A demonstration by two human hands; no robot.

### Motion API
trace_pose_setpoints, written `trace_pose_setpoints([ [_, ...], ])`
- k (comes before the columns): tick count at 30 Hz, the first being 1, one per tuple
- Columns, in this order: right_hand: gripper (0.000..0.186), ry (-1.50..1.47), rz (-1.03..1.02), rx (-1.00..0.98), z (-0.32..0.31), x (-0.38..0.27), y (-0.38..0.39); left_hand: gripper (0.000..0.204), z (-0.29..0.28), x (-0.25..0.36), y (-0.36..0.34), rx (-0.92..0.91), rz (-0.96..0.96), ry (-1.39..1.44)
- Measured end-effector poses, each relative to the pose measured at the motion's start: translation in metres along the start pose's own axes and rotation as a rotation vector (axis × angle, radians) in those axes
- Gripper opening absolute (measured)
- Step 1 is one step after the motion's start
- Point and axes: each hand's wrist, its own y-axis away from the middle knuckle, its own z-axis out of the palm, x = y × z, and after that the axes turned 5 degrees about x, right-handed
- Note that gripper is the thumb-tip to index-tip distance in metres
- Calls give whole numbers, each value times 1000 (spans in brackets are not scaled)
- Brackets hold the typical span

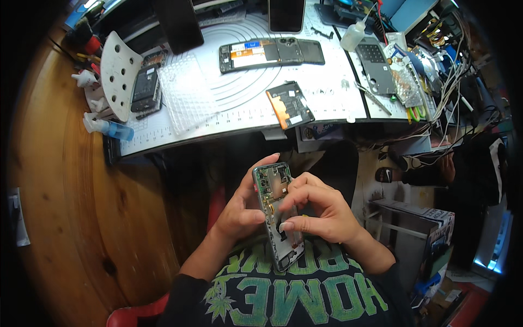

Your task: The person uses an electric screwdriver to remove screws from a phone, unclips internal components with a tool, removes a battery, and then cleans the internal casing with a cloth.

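Note:
My left hand (238, 215) grips an opened phone (280, 248) by its left side, held upright-tilted over my lap, showing a green circuit board, silver frame and small cables. My right hand (321, 215) is bent over the phone's middle, thumb and index finger apart and touching or just above its insides; I cannot see anything between them. On the desk beyond my hands lie a loose part with an orange patch (289, 104) and another opened phone (253, 53) with a blue label.
The desk mat (338, 98) holds bubble wrap (185, 92), a white perforated stand (116, 76), bottles (117, 129), tools and tangled cables (447, 87). At right are another person's sandaled foot (387, 174) and boxes (414, 223). A red chair (131, 310) edge shows below.

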Motion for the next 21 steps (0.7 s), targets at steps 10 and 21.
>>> trace_pose_setpoints([
  [10,18,-114,-41,-62,-5,13,28,114,-7,-15,7,60,-101,37],
  [21,24,384,-435,-157,-17,9,9,116,-1,-11,-3,25,-176,-33],
])
